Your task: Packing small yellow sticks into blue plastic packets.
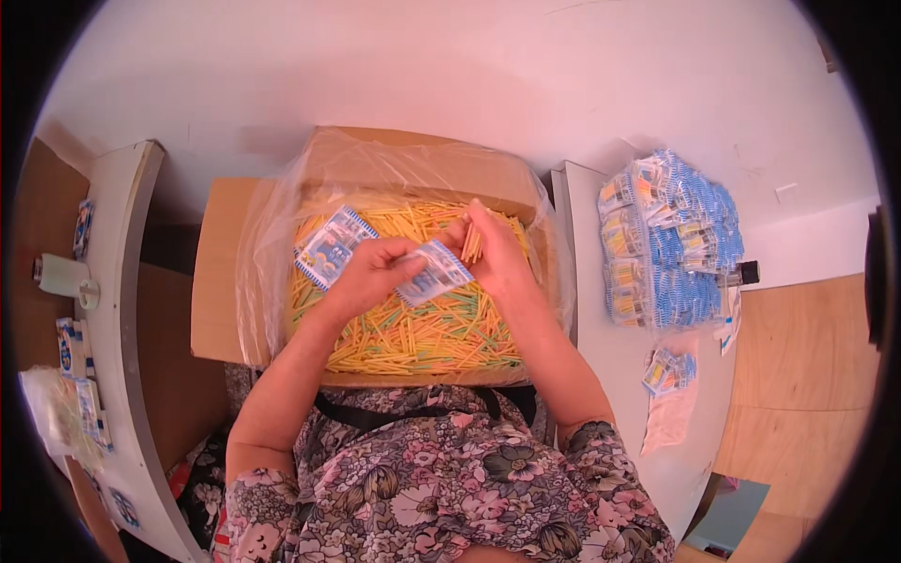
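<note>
One packet point(437, 274): clear with blue-and-white edging, tilted, raised over the stick pile point(404, 342), between both hands.
Left hand point(380, 272): thumb and fingers closed in a pinch on the left side of that packet.
Right hand point(496, 251): fingers curled in, closed around a small bunch of sticks point(472, 246), just beyond the packet's right end; cannot tell whether touching it.
Second packet point(335, 246): lying on the pile at the far left, just beside the left wrist.
Box point(223, 272): brown cardboard, flaps open, holding yellow, orange and green sticks.
Plastic liner point(263, 281): clear, spread over the rim.
Right table point(605, 375): pale, bearing a tall stack of packets point(666, 249) at the far end; nearer, some loose packets point(669, 372) on a pink cloth point(668, 427).
Left table point(139, 394): pale, bearing a light green container point(62, 275) and, nearer, a clear bag point(52, 408).
</note>
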Demonstrator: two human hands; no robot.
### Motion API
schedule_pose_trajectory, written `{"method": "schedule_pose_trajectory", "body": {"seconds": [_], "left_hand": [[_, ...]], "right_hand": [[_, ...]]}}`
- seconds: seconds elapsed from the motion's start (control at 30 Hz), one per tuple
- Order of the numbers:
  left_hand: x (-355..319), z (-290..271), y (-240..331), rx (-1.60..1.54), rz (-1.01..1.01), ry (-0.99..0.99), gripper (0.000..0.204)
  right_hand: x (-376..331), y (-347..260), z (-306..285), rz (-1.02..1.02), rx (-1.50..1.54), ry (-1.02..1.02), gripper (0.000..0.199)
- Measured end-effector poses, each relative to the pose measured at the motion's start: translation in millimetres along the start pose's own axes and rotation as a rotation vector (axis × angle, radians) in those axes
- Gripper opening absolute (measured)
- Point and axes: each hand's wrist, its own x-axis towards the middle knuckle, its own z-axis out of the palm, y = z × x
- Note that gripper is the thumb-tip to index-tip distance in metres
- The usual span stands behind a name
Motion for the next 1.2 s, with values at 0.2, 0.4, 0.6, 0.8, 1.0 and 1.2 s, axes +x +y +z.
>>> {"method": "schedule_pose_trajectory", "body": {"seconds": [0.2, 0.4, 0.6, 0.8, 1.0, 1.2], "left_hand": [[1, 15, -8, -0.034, 0.226, -0.263, 0.016], [-4, 25, -13, -0.080, 0.053, -0.309, 0.013], [-5, 32, -21, -0.018, 0.130, -0.240, 0.010], [-2, 37, -19, 0.043, 0.251, -0.218, 0.010], [-2, 23, -18, -0.144, 0.160, 0.036, 0.006], [0, 26, -16, -0.138, 0.194, 0.026, 0.013]], "right_hand": [[-21, 26, 31, -0.221, -0.335, 0.115, 0.030], [-24, 36, 14, -0.370, -0.467, 0.042, 0.023], [-44, 15, 20, -0.481, -1.003, 0.061, 0.020], [-43, 13, 17, -0.536, -1.000, 0.122, 0.022], [-65, -22, 8, -0.451, -0.710, 0.362, 0.018], [-78, -29, 29, -0.279, -0.496, 0.167, 0.016]]}}
